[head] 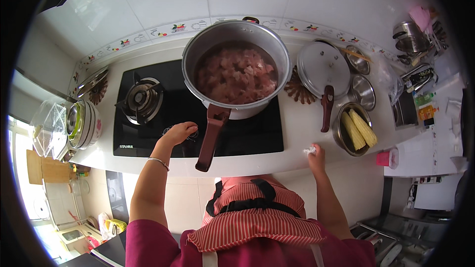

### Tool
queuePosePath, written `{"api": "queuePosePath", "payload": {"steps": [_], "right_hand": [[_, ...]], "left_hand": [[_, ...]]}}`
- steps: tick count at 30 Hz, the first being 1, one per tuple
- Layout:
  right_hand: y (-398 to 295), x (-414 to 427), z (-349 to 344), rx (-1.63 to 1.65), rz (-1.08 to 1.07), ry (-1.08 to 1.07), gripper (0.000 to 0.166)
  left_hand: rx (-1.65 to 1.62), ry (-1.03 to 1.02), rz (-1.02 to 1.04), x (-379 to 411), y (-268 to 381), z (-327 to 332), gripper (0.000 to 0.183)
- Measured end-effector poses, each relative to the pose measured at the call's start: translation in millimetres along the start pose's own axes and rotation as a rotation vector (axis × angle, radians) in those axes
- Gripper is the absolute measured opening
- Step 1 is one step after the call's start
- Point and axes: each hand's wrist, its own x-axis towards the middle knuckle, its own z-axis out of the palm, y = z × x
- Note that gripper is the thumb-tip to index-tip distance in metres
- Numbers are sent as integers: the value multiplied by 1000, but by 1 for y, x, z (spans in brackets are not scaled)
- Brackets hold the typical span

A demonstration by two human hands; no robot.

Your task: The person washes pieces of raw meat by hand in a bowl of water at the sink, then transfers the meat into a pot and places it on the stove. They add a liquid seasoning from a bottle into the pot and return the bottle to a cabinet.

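A large aluminium pressure cooker pot (pixel 191 78) stands lidless on the right side of the black glass gas cooktop (pixel 148 142). Pieces of raw pinkish meat (pixel 237 74) lie in liquid inside it, and its brown handle (pixel 207 142) points towards me. My left hand (pixel 182 132) is at the cooktop's front, left of that handle, over round control markings. Its fingertips hide what they touch, if anything. Close to the counter's front edge, my right hand (pixel 317 157) holds a crumpled white piece, perhaps tissue or thin plastic (pixel 309 150).
Right of the cooktop lies the pressure cooker lid (pixel 323 68). A steel bowl (pixel 339 137) with two corn cobs (pixel 358 128) is near the front edge, with smaller steel bowls (pixel 362 91) behind. Left are an uncovered burner (pixel 139 98) and stacked bowls (pixel 87 124).
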Motion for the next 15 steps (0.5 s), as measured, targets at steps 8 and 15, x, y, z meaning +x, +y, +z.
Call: {"api": "queuePosePath", "payload": {"steps": [8,15], "right_hand": [[-2,3,-1,-42,17,-13,38],[4,5,-3,-42,-56,-29,38]], "left_hand": [[-659,-53,-364,-12,15,12,31],[-966,98,-416,-10,7,36,28]]}}
